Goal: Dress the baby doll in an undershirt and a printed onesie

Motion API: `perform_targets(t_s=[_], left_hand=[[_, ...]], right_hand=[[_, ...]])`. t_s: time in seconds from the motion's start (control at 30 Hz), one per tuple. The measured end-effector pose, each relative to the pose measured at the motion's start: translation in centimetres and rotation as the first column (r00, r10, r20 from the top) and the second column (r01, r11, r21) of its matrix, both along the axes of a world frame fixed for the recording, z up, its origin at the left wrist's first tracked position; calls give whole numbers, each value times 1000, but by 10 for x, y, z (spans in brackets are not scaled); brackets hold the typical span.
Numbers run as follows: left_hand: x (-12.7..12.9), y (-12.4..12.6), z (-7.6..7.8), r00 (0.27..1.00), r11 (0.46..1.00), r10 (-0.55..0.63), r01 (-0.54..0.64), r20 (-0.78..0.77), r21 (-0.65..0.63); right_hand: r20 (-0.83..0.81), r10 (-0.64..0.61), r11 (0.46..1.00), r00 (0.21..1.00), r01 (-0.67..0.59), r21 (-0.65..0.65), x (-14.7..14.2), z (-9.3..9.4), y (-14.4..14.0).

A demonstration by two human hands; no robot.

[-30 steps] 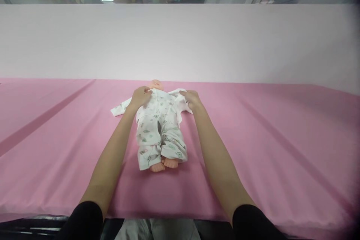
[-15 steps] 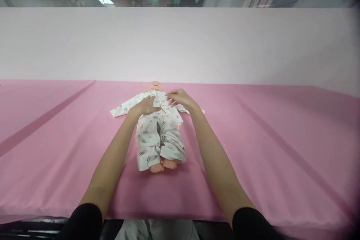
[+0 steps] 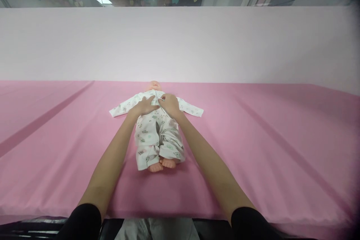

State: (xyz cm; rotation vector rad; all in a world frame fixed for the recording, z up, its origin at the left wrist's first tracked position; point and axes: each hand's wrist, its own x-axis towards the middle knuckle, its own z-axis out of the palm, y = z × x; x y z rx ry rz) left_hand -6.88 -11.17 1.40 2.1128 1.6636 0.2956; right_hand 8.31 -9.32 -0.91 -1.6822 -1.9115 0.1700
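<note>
Under both hands, side by side, lies the doll's chest.

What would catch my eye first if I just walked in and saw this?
A baby doll in a white printed suit lies on its back in the middle of a wide pink sheet, bare feet toward the camera. The left hand and right hand rest side by side on its chest, with the suit's sleeves spread out to either side. Behind stands a plain pale wall.
</note>
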Motion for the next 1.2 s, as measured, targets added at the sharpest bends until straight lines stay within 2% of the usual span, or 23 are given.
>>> perform_targets(t_s=[0.1, 0.2, 0.3, 0.53, 0.67, 0.77, 0.87, 1.0, 1.1, 1.2], left_hand=[[2, -1, 3, 1000, 1000, -18, 18, -14, 3], [5, -4, 6, 1000, 1000, -10, 9, -25, -20], [5, -6, 10, 999, 999, -3, 1, -36, -42], [-6, -7, 24, 983, 987, -121, 105, -135, -125], [-11, -7, 35, 983, 991, -123, 115, -135, -64], [-6, 3, 39, 999, 994, -19, 23, -36, 106], [10, 30, 33, 990, 944, 141, -144, 32, 297], [34, 68, 11, 964, 906, 265, -245, -11, 346], [41, 80, -3, 956, 888, 293, -260, -29, 380], [40, 79, -11, 960, 881, 280, -253, -10, 400]], right_hand=[[12, -71, 995, 997, 70, 71, -5, -5, 4], [0, -110, 993, 994, 109, 52, -5, -4, 8], [3, -67, 998, 998, 67, 19, -2, 4, 10], [-15, 37, 997, 999, -38, -66, 5, 30, -2], [-71, 76, 991, 995, -83, -104, 9, 38, -7], [-94, 21, 990, 995, -34, -136, 8, 37, 3], [-54, -43, 986, 998, 33, -164, 2, 30, 28], [85, -42, 982, 996, 57, -179, -9, 21, 59], [98, -3, 981, 995, 22, -192, -11, 24, 68], [74, 65, 968, 995, -45, -246, -7, 34, 65]])
